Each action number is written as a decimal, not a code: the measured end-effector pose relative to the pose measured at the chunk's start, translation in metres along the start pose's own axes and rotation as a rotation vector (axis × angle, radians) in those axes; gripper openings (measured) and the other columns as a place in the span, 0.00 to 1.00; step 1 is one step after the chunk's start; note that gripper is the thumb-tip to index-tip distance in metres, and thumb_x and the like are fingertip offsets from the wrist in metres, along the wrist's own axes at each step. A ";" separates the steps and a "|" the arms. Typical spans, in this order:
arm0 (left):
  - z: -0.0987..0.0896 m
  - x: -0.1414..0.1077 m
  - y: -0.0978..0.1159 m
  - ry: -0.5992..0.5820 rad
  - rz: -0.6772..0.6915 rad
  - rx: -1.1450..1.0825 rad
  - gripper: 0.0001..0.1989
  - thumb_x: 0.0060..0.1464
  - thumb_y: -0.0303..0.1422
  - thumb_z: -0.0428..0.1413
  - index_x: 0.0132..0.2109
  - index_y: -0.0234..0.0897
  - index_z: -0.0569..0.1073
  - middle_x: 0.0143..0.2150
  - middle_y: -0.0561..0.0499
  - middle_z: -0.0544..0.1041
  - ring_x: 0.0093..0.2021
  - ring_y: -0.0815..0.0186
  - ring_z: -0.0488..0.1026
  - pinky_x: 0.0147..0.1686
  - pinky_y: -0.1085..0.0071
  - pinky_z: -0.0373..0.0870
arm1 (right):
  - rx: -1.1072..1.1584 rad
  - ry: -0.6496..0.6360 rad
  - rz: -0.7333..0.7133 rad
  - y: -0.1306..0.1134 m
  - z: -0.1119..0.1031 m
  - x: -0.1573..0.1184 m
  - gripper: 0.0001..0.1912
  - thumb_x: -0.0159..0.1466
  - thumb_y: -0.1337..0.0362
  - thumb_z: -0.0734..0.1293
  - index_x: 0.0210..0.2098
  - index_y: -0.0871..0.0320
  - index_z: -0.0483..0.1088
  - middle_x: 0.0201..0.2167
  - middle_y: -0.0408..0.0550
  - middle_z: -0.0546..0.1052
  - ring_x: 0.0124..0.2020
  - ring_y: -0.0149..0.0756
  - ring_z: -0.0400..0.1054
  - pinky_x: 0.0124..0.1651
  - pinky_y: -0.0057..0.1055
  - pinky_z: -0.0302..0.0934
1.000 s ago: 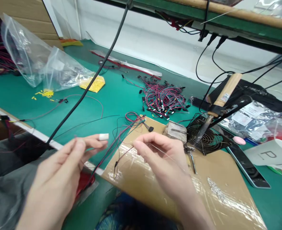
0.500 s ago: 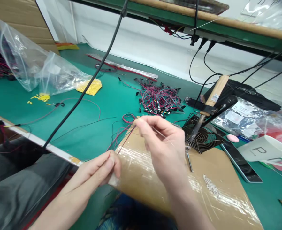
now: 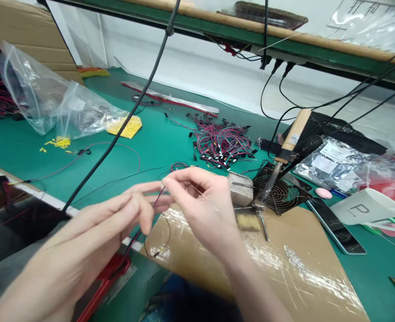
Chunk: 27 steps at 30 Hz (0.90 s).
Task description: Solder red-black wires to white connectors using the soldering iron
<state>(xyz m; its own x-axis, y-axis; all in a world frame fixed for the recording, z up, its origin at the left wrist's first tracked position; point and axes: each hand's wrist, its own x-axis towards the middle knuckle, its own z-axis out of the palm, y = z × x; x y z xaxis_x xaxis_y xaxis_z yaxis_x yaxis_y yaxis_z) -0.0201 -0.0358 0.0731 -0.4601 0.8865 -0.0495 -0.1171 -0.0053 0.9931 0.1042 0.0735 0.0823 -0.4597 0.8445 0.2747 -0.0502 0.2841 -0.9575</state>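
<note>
My right hand [image 3: 204, 203] is closed in a pinch on the end of a thin red and black wire [image 3: 159, 197] above the cardboard. A thin pale strand [image 3: 197, 191] also runs across its palm. My left hand [image 3: 116, 223] sits just left of it, with some fingers reaching behind the wire and the thumb and another finger bent around it. The wire passes through this hand and hangs below toward the table edge. A dark loop of wire [image 3: 169, 232] dangles beneath the fingers. The exact grip of the left fingertips is partly hidden.
A soldering iron [image 3: 291, 141] leans in a stand by a round fan grille [image 3: 279, 194]. Beyond the hands lies a tangled pile of wires [image 3: 222, 138]. On the right are a phone [image 3: 338, 226] and a white cup [image 3: 361, 208]. A black cable [image 3: 140, 98] hangs across the left side.
My right hand has moved left and slightly down, toward my left hand. My left hand has come up and its fingers have spread somewhat. A metal block and yellow sponge are now uncovered.
</note>
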 end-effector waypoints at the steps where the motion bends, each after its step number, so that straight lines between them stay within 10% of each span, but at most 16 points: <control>1: 0.004 0.002 0.001 -0.134 -0.026 -0.010 0.20 0.58 0.47 0.62 0.24 0.40 0.76 0.30 0.49 0.76 0.34 0.62 0.73 0.33 0.74 0.75 | -0.013 -0.026 0.003 0.001 0.002 -0.001 0.06 0.63 0.65 0.72 0.29 0.56 0.80 0.24 0.39 0.75 0.29 0.31 0.66 0.32 0.29 0.58; 4: 0.012 0.006 -0.009 -0.264 -0.077 -0.012 0.21 0.62 0.49 0.57 0.26 0.41 0.74 0.25 0.53 0.66 0.27 0.66 0.61 0.26 0.76 0.66 | 0.021 -0.048 0.036 0.003 0.002 -0.003 0.06 0.63 0.64 0.72 0.29 0.55 0.80 0.23 0.39 0.74 0.29 0.32 0.67 0.34 0.30 0.59; 10: 0.024 0.000 -0.031 0.021 0.042 0.242 0.17 0.64 0.51 0.54 0.33 0.46 0.72 0.30 0.55 0.69 0.33 0.64 0.64 0.32 0.75 0.65 | -0.056 0.051 0.014 0.002 -0.007 -0.022 0.06 0.63 0.61 0.73 0.33 0.56 0.81 0.25 0.40 0.73 0.28 0.30 0.64 0.32 0.30 0.57; 18: 0.029 -0.010 -0.036 0.033 -0.049 0.264 0.18 0.57 0.49 0.59 0.50 0.47 0.78 0.54 0.48 0.77 0.58 0.50 0.68 0.63 0.62 0.63 | 0.033 -0.055 0.015 0.010 -0.003 -0.031 0.03 0.60 0.68 0.75 0.33 0.55 0.83 0.25 0.38 0.73 0.28 0.28 0.64 0.33 0.28 0.58; 27: 0.019 -0.004 -0.033 -0.074 -0.160 -0.155 0.14 0.56 0.47 0.64 0.32 0.43 0.76 0.27 0.54 0.69 0.28 0.67 0.62 0.25 0.76 0.65 | 0.286 -0.035 0.308 0.008 -0.009 -0.028 0.04 0.56 0.63 0.76 0.26 0.56 0.80 0.24 0.42 0.78 0.26 0.32 0.67 0.31 0.29 0.61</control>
<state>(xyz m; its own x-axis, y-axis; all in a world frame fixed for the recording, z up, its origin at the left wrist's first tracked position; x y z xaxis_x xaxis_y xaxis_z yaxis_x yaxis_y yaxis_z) 0.0022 -0.0301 0.0427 -0.3594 0.9134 -0.1912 -0.3199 0.0719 0.9447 0.1248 0.0567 0.0677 -0.5216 0.8528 -0.0262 -0.1477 -0.1204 -0.9817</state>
